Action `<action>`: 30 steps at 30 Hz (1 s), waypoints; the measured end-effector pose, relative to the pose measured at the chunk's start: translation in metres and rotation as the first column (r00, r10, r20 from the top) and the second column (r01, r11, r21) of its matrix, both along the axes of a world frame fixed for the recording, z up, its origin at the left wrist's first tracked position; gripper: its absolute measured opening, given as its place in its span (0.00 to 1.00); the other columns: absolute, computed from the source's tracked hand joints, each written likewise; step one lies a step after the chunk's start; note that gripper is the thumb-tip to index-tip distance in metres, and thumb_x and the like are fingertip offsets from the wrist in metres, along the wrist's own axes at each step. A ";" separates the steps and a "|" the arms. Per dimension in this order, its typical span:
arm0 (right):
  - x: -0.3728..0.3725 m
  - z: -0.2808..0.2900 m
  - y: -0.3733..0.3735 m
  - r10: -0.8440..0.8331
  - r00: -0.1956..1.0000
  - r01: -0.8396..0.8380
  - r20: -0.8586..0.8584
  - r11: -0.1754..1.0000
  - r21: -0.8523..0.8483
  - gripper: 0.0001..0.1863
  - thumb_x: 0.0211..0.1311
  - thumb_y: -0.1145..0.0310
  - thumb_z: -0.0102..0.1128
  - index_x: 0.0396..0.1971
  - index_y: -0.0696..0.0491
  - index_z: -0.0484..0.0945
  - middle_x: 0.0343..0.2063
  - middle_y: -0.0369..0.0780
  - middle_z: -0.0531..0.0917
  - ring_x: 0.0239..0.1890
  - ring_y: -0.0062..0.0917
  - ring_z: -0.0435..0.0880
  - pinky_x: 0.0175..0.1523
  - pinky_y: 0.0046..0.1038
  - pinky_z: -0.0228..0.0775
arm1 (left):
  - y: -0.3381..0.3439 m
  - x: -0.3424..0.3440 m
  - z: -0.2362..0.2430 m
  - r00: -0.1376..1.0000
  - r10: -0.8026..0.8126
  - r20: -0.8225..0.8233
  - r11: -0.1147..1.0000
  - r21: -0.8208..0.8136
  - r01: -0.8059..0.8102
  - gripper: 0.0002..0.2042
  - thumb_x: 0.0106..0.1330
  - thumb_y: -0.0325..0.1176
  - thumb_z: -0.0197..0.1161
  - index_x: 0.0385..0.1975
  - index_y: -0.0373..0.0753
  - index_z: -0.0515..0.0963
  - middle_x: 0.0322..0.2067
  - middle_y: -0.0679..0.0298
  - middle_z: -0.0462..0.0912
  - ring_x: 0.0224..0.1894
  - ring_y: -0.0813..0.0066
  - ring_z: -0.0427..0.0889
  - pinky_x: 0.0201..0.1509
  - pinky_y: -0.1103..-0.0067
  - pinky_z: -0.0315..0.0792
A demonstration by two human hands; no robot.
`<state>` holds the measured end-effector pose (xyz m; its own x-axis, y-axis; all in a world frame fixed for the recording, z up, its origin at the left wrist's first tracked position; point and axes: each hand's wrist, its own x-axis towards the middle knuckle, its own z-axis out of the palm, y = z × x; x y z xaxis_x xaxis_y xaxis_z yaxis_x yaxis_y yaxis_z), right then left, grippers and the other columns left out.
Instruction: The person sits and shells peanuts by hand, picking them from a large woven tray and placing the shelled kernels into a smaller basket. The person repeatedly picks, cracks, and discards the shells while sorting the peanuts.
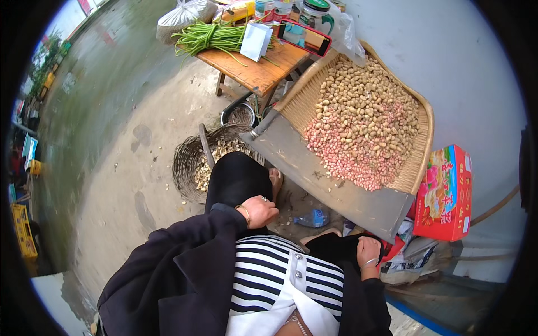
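My left hand (260,211) rests by my left knee, fingers curled with their undersides hidden. My right hand (367,252) lies on my right thigh, also curled, its palm hidden. Just beyond them a wide woven scoop tray (288,112) with a flat grey front panel holds a heap of unshelled peanuts (358,84) and pink shelled kernels (364,168). Left of it a wicker basket (185,171) with a handle holds broken shells (224,148), partly hidden behind my left leg.
A wooden stool-table (260,75) bears green long beans (207,39), bags, jars and a propped phone (302,36). A metal bowl (238,115) sits below. A plastic bottle (314,218) lies under the tray. A red box (445,196) stands right, near the white wall (471,67).
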<state>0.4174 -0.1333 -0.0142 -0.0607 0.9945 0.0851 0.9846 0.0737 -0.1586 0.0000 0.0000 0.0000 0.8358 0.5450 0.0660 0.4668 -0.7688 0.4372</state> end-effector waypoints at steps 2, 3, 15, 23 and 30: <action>-0.017 -0.001 0.021 -0.026 0.999 0.026 -0.047 1.000 0.004 0.08 0.52 0.67 0.46 0.26 0.52 0.74 0.27 0.39 0.77 0.35 0.33 0.74 0.44 0.34 0.60 | 0.006 -0.021 -0.005 0.999 0.024 -0.044 0.999 0.039 -0.022 0.04 0.51 0.33 0.56 0.25 0.42 0.73 0.21 0.66 0.73 0.26 0.68 0.75 0.33 0.75 0.67; -0.014 0.008 0.015 -0.041 0.999 0.041 -0.031 0.999 -0.002 0.08 0.52 0.67 0.46 0.26 0.52 0.74 0.26 0.39 0.77 0.34 0.33 0.74 0.43 0.34 0.60 | -0.002 -0.022 -0.011 0.999 0.036 -0.005 0.999 0.015 -0.036 0.04 0.51 0.33 0.56 0.25 0.42 0.73 0.21 0.66 0.73 0.26 0.68 0.75 0.33 0.75 0.67; -0.008 0.007 0.000 -0.244 0.969 0.244 -0.038 0.970 0.006 0.08 0.53 0.66 0.45 0.25 0.52 0.74 0.25 0.41 0.76 0.33 0.37 0.74 0.39 0.37 0.61 | 0.135 0.017 0.071 0.784 0.320 0.532 0.830 0.242 -0.503 0.11 0.45 0.25 0.55 0.31 0.36 0.69 0.50 0.54 0.67 0.40 0.57 0.70 0.42 0.70 0.66; -0.010 0.010 -0.014 -0.205 0.978 0.204 0.040 0.978 0.035 0.07 0.51 0.67 0.47 0.25 0.51 0.74 0.24 0.39 0.76 0.33 0.35 0.73 0.41 0.36 0.59 | 0.302 0.102 0.102 0.597 0.623 0.505 0.694 -0.004 -0.720 0.11 0.49 0.27 0.53 0.31 0.34 0.62 0.58 0.39 0.45 0.31 0.46 0.74 0.33 0.63 0.69; 0.007 -0.002 -0.017 -0.217 0.976 0.215 0.023 0.975 0.055 0.08 0.50 0.67 0.46 0.24 0.52 0.75 0.23 0.40 0.76 0.31 0.35 0.74 0.41 0.35 0.59 | 0.340 0.125 0.090 0.526 0.740 0.419 0.614 -0.101 -0.783 0.10 0.48 0.26 0.53 0.29 0.34 0.63 0.59 0.38 0.39 0.30 0.47 0.75 0.34 0.64 0.69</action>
<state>0.4243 -0.1500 -0.0160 0.1518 0.9787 0.1380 0.9822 -0.1338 -0.1319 0.1249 0.3396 0.0901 -0.0084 0.9349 0.3548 0.7022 -0.2471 0.6678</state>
